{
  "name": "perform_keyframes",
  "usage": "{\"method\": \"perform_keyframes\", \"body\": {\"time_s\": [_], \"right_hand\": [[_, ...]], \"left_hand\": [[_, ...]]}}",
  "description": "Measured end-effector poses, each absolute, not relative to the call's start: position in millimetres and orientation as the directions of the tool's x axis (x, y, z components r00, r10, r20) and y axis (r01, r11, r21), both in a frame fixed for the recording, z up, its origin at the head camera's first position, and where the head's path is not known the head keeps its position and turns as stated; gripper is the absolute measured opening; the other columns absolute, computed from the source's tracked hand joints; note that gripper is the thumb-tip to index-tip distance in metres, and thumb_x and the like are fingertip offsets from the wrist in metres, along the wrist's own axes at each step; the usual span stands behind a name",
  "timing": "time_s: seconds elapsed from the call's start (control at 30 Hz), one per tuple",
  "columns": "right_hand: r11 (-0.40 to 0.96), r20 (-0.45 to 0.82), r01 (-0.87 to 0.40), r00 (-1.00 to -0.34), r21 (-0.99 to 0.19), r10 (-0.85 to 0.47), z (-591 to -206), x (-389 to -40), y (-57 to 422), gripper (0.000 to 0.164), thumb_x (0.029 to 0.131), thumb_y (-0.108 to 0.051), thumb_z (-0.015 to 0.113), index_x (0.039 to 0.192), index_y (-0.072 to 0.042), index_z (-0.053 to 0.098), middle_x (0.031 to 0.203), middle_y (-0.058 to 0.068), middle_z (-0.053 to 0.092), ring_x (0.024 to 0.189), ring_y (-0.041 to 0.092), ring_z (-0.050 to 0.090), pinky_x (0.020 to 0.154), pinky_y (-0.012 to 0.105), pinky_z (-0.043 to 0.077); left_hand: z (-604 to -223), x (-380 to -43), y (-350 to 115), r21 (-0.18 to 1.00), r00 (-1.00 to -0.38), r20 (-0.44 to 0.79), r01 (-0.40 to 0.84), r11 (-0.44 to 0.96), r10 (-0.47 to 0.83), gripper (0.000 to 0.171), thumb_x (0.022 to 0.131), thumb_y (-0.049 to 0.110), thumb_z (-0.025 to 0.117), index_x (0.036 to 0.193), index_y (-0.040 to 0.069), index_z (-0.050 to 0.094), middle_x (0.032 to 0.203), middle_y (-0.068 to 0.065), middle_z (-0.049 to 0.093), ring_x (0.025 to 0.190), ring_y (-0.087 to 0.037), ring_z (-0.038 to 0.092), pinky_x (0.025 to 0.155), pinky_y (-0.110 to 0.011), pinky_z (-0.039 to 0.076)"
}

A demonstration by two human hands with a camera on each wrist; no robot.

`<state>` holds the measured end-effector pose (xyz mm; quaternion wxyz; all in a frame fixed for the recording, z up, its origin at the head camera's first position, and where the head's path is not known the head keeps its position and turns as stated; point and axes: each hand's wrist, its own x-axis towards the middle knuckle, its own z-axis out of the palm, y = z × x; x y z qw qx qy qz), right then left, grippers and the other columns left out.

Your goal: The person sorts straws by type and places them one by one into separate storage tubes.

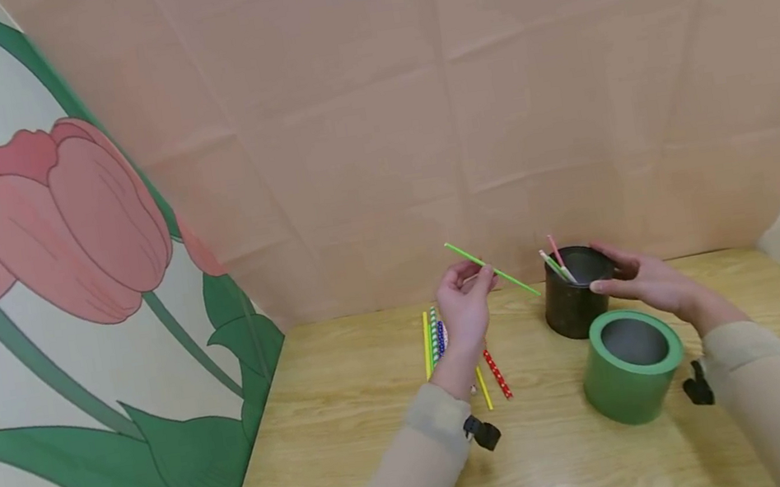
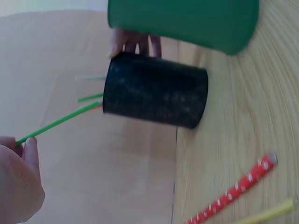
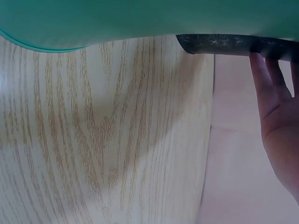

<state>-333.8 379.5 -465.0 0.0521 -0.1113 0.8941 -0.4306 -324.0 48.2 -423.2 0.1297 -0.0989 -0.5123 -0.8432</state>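
My left hand (image 1: 465,308) pinches a plain bright green straw (image 1: 511,280) between thumb and fingers. The straw slants down to the right, its lower end close to the rim of a black cylindrical cup (image 1: 570,311). In the left wrist view, that end (image 2: 88,107) overlaps straws poking out of the cup. A pink straw (image 1: 554,249) and a pale green one (image 1: 556,266) lean inside it. My right hand (image 1: 646,286) holds the cup's right side near the rim, thumb in front and fingers behind; in the right wrist view, fingertips touch its wall.
A green round container (image 1: 623,389) with a thick rim and dark inside stands in front of the black cup. Several straws lie under my left forearm, among them a yellow one (image 1: 427,346) and a red one with white stars (image 1: 496,374). Pinkish paper (image 1: 375,137) hangs behind the table.
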Motion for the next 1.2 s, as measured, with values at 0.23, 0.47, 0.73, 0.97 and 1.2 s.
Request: {"method": "perform_keyframes", "body": {"time_s": [0.23,0.47,0.73,0.97,1.2], "right_hand": [[0.602,0.003,-0.155,-0.969,-0.783,-0.246,-462,-333,378,0.091,0.105,-0.045,0.069,0.173,-0.021,0.014,0.162,0.035,0.039,0.147,0.053,0.041,0.097,0.03,0.051],[0.595,0.015,-0.162,-0.97,-0.787,-0.244,-463,-332,378,0.089,0.105,-0.044,0.069,0.173,-0.022,0.016,0.161,0.035,0.041,0.146,0.051,0.043,0.092,0.018,0.049],[0.604,0.003,-0.146,-0.973,-0.784,-0.232,-462,-331,378,0.091,0.105,-0.047,0.068,0.173,-0.023,0.014,0.161,0.036,0.039,0.146,0.054,0.041,0.11,0.057,0.048],[0.608,0.002,-0.143,-0.974,-0.781,-0.227,-463,-332,378,0.091,0.104,-0.048,0.069,0.173,-0.023,0.015,0.16,0.035,0.041,0.146,0.052,0.042,0.106,0.048,0.05],[0.603,0.0,-0.141,-0.974,-0.786,-0.228,-462,-331,376,0.092,0.104,-0.048,0.069,0.173,-0.021,0.013,0.161,0.036,0.038,0.147,0.054,0.041,0.109,0.055,0.049]], "left_hand": [[-417,-328,76,0.817,-0.939,0.292,0.344,-0.462,-0.183,0.016,0.093,-0.008,0.076,0.109,-0.007,0.072,0.103,-0.018,0.076,0.093,-0.03,0.077,0.089,-0.046,0.066],[-417,-326,91,0.826,-0.93,0.31,0.365,-0.43,-0.196,0.015,0.094,-0.008,0.075,0.108,-0.01,0.071,0.105,-0.027,0.074,0.097,-0.047,0.075,0.085,-0.043,0.067],[-419,-325,106,0.849,-0.94,0.294,0.34,-0.405,-0.172,0.018,0.096,-0.008,0.074,0.112,-0.013,0.069,0.109,-0.03,0.073,0.103,-0.055,0.07,0.089,-0.047,0.066],[-417,-331,112,0.866,-0.935,0.299,0.351,-0.356,-0.193,0.011,0.095,-0.003,0.076,0.106,0.0,0.075,0.099,-0.007,0.077,0.096,-0.039,0.076,0.087,-0.046,0.066],[-419,-335,120,0.896,-0.94,0.305,0.338,-0.287,-0.154,0.006,0.097,-0.001,0.076,0.103,-0.001,0.076,0.092,0.004,0.075,0.094,-0.036,0.078,0.085,-0.044,0.067]]}}
